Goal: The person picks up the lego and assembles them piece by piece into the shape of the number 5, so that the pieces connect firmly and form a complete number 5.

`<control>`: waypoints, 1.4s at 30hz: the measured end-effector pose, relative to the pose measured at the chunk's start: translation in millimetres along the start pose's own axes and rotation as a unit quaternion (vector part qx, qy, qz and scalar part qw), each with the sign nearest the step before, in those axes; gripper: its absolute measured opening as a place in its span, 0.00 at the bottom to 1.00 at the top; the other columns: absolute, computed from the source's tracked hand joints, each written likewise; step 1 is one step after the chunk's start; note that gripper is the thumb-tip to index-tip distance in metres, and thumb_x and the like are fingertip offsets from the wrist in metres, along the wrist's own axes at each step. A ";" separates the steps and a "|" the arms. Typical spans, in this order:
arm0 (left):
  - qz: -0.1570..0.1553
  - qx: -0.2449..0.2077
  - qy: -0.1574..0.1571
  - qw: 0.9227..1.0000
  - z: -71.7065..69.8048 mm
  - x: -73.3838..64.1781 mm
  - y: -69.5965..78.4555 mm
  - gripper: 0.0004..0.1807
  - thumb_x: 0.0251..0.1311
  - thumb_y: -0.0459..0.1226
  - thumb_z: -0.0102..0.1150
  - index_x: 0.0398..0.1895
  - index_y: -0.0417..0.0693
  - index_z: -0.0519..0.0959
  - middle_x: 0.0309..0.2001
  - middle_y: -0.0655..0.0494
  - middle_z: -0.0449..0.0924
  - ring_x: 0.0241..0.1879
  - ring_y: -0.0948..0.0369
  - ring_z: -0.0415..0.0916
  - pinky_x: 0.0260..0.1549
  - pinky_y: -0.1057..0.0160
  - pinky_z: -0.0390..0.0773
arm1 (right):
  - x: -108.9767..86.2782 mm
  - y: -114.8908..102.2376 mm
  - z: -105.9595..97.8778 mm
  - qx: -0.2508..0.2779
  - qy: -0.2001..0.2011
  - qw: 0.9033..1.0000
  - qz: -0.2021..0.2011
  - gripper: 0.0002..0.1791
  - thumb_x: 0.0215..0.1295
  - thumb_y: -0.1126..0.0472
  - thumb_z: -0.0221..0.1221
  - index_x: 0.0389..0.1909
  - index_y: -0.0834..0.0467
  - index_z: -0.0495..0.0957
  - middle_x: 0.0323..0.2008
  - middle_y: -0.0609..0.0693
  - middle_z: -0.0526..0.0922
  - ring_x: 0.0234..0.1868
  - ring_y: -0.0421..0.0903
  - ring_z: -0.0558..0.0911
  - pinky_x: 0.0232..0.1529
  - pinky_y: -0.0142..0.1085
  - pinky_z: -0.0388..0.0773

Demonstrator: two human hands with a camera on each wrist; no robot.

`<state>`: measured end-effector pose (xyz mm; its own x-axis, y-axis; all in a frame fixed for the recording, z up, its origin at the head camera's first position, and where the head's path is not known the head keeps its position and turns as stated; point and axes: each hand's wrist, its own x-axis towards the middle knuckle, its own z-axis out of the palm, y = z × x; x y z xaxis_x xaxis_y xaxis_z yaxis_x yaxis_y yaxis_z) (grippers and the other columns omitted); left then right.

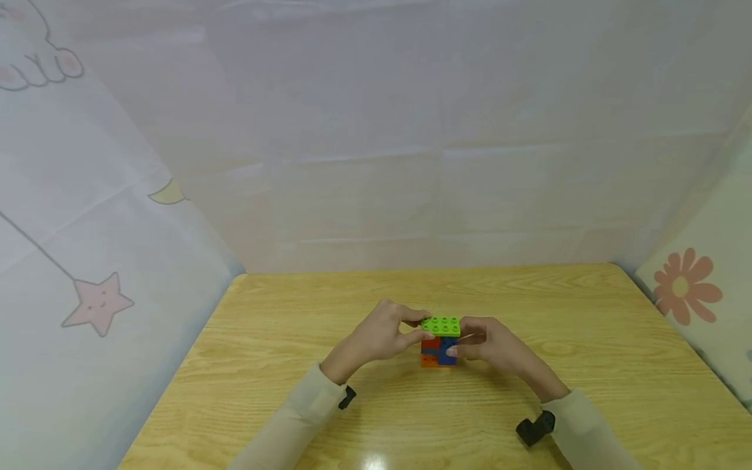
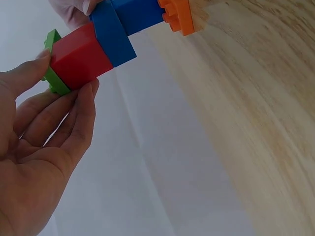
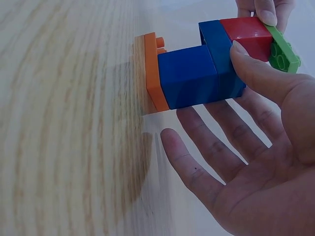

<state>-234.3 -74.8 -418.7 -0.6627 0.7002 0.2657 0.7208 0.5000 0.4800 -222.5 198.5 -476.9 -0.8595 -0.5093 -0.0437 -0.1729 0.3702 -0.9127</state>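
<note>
A small upright stack of toy building bricks stands on the table. At its bottom lies a flat orange brick (image 3: 151, 73), under a blue brick (image 3: 189, 76). Above come a thinner blue brick (image 2: 113, 34), then a red brick (image 2: 81, 56) set off to the left. A flat green studded brick (image 1: 440, 326) tops the red one and overhangs it to the right. My left hand (image 1: 376, 333) pinches the green brick between thumb and fingers, fingertips also near the red one. From the right, my right hand (image 1: 499, 346) grips the stack, thumb on the thinner blue brick.
The wooden table (image 1: 264, 365) ends at a pale cloth backdrop (image 1: 352, 196) behind and at both sides. A black wrist device (image 1: 536, 429) sits at the right sleeve, another black device (image 1: 347, 397) at the left.
</note>
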 end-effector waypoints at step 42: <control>-0.109 -0.132 0.032 0.985 12.5 -1.0 -3.4 0.22 0.69 0.53 0.68 0.60 0.53 0.87 0.61 0.54 0.87 0.52 0.54 0.88 0.50 0.59 0.88 | 0.1 -1.7 0.0 -0.004 0.004 1.000 -0.008 0.13 0.70 0.51 0.69 0.47 0.54 0.83 0.56 0.57 0.86 0.56 0.54 0.88 0.55 0.52 0.87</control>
<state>-233.5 -70.8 -431.1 -0.8130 0.5536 0.1805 0.4881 0.4790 0.7296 -222.2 197.8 -475.3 -0.8609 -0.5081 -0.0255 -0.1904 0.3682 -0.9100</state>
